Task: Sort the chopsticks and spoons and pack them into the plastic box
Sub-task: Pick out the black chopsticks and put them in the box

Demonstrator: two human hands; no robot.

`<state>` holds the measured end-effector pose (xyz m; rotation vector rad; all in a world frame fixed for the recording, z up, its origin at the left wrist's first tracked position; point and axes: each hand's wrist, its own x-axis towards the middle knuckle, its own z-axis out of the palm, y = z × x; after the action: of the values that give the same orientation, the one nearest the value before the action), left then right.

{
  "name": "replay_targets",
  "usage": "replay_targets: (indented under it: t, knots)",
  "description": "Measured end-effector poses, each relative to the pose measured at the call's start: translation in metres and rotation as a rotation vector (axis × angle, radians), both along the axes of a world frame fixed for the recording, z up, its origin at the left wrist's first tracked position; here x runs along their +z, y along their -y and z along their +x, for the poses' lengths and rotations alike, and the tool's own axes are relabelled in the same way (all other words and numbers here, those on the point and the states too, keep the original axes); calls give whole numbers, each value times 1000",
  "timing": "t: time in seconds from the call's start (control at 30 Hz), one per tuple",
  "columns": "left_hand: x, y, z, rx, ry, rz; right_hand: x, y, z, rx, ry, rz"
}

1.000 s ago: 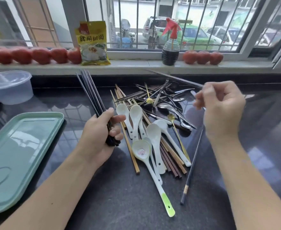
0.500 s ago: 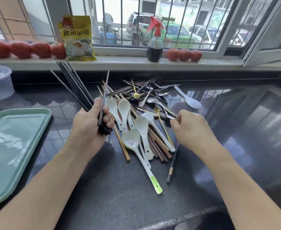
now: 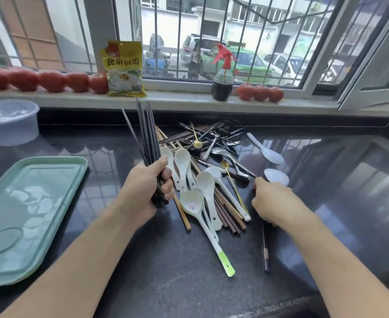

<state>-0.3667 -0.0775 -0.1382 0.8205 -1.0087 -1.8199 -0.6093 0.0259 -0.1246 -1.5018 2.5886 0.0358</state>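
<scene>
Lying bare, the dark worktop (image 3: 326, 203) is free right of the cutlery pile (image 3: 207, 171). The left hand (image 3: 143, 191) grips a black chopstick bundle (image 3: 148, 134) upright. The right hand (image 3: 274, 200) rests curled over a dark chopstick (image 3: 265, 251); whether it grips I cannot tell.

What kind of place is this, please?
Most likely a home kitchen: a dark polished stone countertop under a barred window, a heap of chopsticks and spoons, and tomatoes lined along the sill.

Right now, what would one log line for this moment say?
left hand: holds dark chopsticks | right hand: on lone chopstick | plastic box: nothing packed yet
</scene>
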Motion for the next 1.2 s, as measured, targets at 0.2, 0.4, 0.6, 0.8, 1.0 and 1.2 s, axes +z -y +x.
replay_targets:
  t: [0.2, 0.4, 0.6, 0.8, 1.0, 1.2]
  knots:
    - [3, -5, -1, -36, 44, -26, 3, 5, -3, -16, -13, -133]
    - [13, -16, -3, -55, 24, -31, 58, 44, 42, 142, 312, -790]
    - [12, -14, -3, -112, -70, -48, 36, 118, 119, 414, 493, -867]
    - [2, 15, 11, 140, -103, -44, 11, 155, 44, 302, 419, -580]
    - [-6, 24, 11, 287, -115, 32, -31, 156, -56, -44, -37, -353]
    - [-7, 24, 11, 271, -99, 13, -14, 147, -55, -87, 245, -664]
